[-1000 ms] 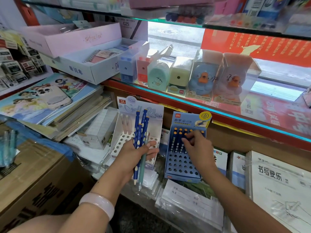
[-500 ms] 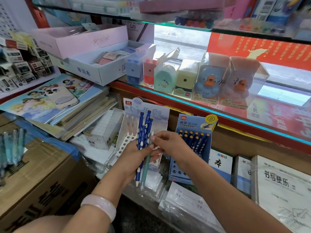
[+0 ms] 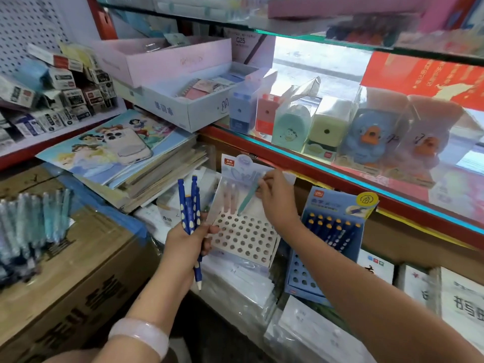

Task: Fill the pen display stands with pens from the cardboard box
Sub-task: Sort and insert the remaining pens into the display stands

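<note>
Teal plastic forms the slim pen (image 3: 247, 199) pinched in the right hand (image 3: 277, 199), which holds it tilted with its tip at a hole in the back row of a white display stand (image 3: 243, 237). This stand has a grid of round holes, nearly all unfilled, with a few pale pens standing at its back left and a pale blue header card above. The left hand (image 3: 187, 243) is curled around a bunch of dark blue pens (image 3: 191, 205) with pale spots, held upright just left of the white stand; a pale bangle (image 3: 140, 335) circles that wrist. To the right stands a blue display stand (image 3: 332, 244), its upper rows filled with dark blue pens with orange tips and its lower holes open. Both stands rest on plastic-wrapped paper packs on a crowded shop shelf. A cardboard box (image 3: 65, 284) sits at lower left, with pale blue pens (image 3: 31, 224) bunched on top. A phone (image 3: 125, 146) lies on stacked cartoon notebooks. Above, a glass shelf with a red edge carries boxed pencil sharpeners (image 3: 327, 127).
</note>
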`<state>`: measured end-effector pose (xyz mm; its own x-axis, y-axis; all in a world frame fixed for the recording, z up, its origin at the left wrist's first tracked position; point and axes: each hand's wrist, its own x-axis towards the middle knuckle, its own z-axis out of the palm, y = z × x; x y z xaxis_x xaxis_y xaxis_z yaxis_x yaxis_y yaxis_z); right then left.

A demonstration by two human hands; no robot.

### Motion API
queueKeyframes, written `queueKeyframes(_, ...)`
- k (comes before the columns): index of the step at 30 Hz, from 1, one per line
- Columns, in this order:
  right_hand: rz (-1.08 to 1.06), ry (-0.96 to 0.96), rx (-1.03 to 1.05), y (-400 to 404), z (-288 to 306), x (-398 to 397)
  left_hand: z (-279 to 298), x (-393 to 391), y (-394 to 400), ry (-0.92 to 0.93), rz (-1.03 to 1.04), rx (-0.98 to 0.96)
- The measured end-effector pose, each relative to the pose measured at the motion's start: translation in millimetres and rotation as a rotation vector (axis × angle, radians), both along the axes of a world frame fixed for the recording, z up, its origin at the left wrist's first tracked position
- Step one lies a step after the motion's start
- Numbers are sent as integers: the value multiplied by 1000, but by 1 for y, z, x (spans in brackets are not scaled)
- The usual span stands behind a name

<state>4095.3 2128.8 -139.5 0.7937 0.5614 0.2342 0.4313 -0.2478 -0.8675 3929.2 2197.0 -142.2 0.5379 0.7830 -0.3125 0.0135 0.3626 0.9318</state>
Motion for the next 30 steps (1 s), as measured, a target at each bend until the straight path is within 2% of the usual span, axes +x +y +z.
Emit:
queueKeyframes(5, 12, -142, -166, 15, -20, 0, -1, -9, 10, 10, -11, 8)
queueKeyframes(14, 48, -197, -202, 25, -21, 3, -2, -19, 13, 21, -47, 49)
queueKeyframes(24, 32, -130, -343, 36, -35, 3, 4, -21, 13, -5, -116, 81)
queueKeyframes(30, 2, -126, -395, 41, -39, 5, 6, -24, 12, -57, -89, 70)
